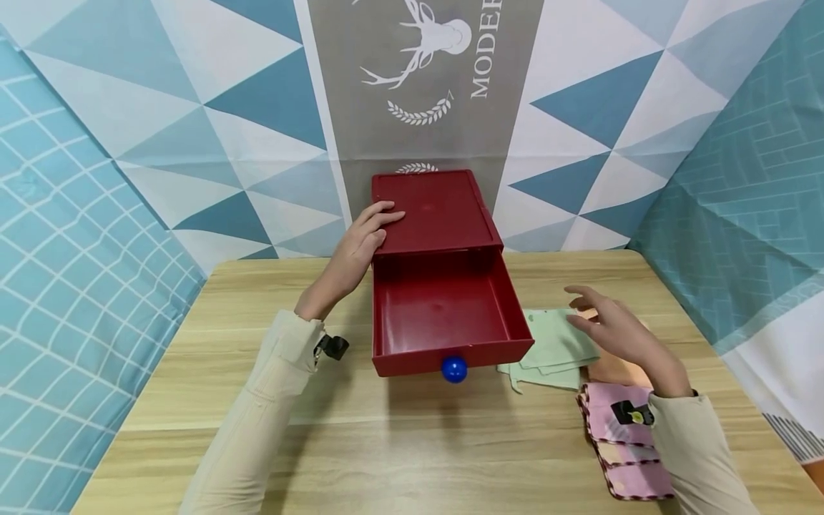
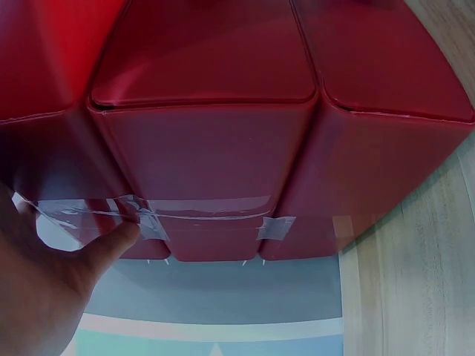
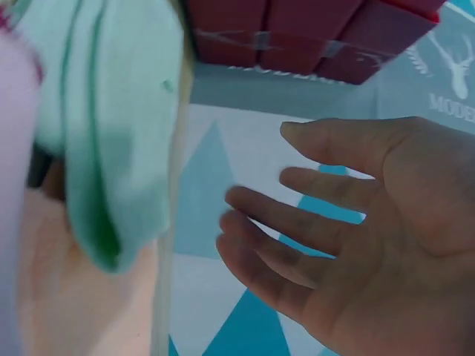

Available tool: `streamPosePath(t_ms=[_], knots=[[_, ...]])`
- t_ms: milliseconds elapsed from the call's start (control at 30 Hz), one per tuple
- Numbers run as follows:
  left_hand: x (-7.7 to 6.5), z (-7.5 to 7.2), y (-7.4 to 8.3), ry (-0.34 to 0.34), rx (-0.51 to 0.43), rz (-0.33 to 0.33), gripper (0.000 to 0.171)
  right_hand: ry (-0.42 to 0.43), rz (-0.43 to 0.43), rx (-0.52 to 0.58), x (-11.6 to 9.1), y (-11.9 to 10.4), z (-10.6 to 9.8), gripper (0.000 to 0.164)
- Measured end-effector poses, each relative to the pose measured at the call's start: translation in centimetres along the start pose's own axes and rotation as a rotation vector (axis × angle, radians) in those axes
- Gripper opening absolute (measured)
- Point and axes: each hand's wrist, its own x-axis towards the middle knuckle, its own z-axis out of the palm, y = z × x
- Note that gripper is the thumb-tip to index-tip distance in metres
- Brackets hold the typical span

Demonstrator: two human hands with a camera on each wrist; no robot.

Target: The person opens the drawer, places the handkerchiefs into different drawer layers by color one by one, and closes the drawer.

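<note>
A dark red drawer cabinet (image 1: 428,211) stands at the back of the table, its top drawer (image 1: 450,304) pulled out so the red inside shows. A round blue knob (image 1: 454,370) sits on the drawer front. My left hand (image 1: 357,250) rests over the cabinet's upper left edge, fingers stretched across the top; in the left wrist view its thumb lies against the taped side (image 2: 208,211). My right hand (image 1: 611,329) hovers with nothing in it, fingers loosely bent, above light green cloths (image 1: 560,343) and an orange cloth (image 1: 621,370).
Pink cloths (image 1: 634,481) with dark scalloped edges lie overlapped at the right, beside my right sleeve. The wooden table (image 1: 450,458) runs toward me. A patterned fabric backdrop (image 1: 244,93) hangs right behind the cabinet, with more fabric at both sides.
</note>
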Motion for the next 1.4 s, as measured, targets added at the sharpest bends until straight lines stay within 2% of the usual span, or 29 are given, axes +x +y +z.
streamPosePath(t_ms=[100, 400, 733, 1000, 1200, 1300, 1400], knots=[[0.1, 0.1, 0.0, 0.003, -0.001, 0.003, 0.044, -0.004, 0.010, -0.021, 0.2, 0.7, 0.2, 0.058], [0.0, 0.3, -0.3, 0.009, 0.001, -0.003, 0.046, -0.076, -0.006, -0.017, 0.7, 3.2, 1.3, 0.060], [-0.1, 0.3, -0.1, 0.012, -0.007, -0.002, 0.045, -0.063, 0.016, -0.111, 1.2, 4.7, 2.1, 0.045], [0.0, 0.4, -0.2, 0.020, -0.010, 0.001, 0.045, -0.022, -0.051, -0.215, 1.4, 5.0, 2.7, 0.038], [0.0, 0.4, -0.3, 0.019, -0.017, 0.002, 0.045, 0.005, -0.041, -0.187, 1.4, 5.3, 2.9, 0.020], [0.0, 0.4, -0.3, 0.020, -0.015, 0.002, 0.045, 0.010, -0.006, -0.147, 1.4, 5.0, 2.6, 0.009], [0.0, 0.4, -0.3, 0.019, -0.015, 0.002, 0.045, 0.028, 0.034, -0.107, 1.2, 4.5, 2.3, 0.007]])
